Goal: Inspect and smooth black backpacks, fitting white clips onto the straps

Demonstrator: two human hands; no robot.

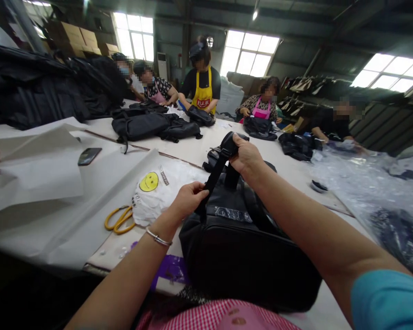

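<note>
A black backpack (251,261) lies on the table right in front of me, its base toward my body. My left hand (192,198) pinches the lower webbing of a black shoulder strap (214,176). Higher up and to the right, my right hand (245,155) grips the padded part of the same strap near its buckle. The strap runs taut and slanting between the two hands. A second strap loops over the bag beside my right forearm. A strip of clear plastic (232,213) lies across the bag's panel.
Yellow-handled scissors (119,220) and a white plastic bag with a smiley (158,185) lie to the left. Beyond are a phone (89,156), white sheets and black bags (141,126). Several co-workers sit or stand across the table. Clear plastic wrap (361,178) is heaped at right.
</note>
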